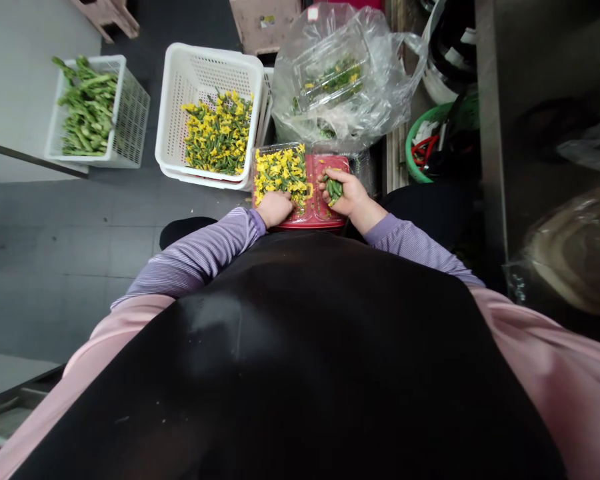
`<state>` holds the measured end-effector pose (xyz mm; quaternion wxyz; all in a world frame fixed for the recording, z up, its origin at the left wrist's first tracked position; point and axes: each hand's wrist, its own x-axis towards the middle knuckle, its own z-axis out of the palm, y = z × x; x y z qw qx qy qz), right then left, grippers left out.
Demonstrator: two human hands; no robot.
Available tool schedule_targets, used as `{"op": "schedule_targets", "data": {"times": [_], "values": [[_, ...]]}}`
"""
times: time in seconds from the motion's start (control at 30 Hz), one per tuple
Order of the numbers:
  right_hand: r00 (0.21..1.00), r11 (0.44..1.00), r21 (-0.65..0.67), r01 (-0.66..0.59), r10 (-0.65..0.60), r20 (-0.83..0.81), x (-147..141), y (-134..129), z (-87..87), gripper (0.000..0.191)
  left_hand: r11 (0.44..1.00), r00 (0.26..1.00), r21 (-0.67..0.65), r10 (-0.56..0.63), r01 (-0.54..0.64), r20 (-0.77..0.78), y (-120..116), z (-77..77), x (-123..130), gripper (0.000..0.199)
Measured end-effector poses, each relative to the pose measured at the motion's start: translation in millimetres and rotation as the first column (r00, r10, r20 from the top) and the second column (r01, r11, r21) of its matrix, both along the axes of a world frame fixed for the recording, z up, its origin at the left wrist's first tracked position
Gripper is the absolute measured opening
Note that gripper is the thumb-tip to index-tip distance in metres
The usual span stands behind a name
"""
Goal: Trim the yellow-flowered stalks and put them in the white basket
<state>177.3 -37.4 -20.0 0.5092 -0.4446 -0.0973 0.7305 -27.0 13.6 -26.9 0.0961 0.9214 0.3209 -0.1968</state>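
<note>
A clear plastic box of baby cucumbers with yellow blossoms (279, 168) lies open on a red stool top (325, 163) close to my apron. At the box's near edge, my left hand (276, 208) has its fingers curled down among the blossoms; the fingertips are hidden. My right hand (350, 193) is closed round a bunch of small green baby cucumbers (334, 189), held over the red top's right part. Their ends show between thumb and fingers.
Beyond stands a white basket (173, 120) with more blossomed cucumbers. Left of it is a crate (130, 127) of green stalks. A clear bag (390, 80) holds filled plastic boxes. A green basket (415, 167) and a metal counter (493, 133) are on the right.
</note>
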Motion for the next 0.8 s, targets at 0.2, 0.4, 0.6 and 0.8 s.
{"op": "schedule_targets", "data": {"times": [0.2, 0.4, 0.6, 0.8], "values": [[1.0, 0.999, -0.039, -0.017, 0.017, -0.005, -3, -4, 0.4, 0.01, 0.991, 0.987, -0.039, -0.134, 0.131, -0.087, 4, 3.3, 14, 0.031], [0.992, 0.997, 0.001, -0.073, 0.072, 0.104, -6, -5, -3.3, 0.01, 0.981, 0.947, -0.109, 0.186, -0.162, 0.263, 17, 0.0, -2, 0.021], [0.935, 0.983, 0.034, -0.179, 0.159, 0.317, -22, -5, -5.2, 0.015, 0.741, 0.608, -0.568, 0.646, -0.358, 0.461, 35, 8.8, -15, 0.011], [0.873, 0.957, 0.085, -0.278, 0.215, 0.438, -33, -4, -3.6, 0.024, 0.531, 0.418, -0.768, 0.827, -0.359, 0.376, 34, 37.6, -6, 0.011]]}}
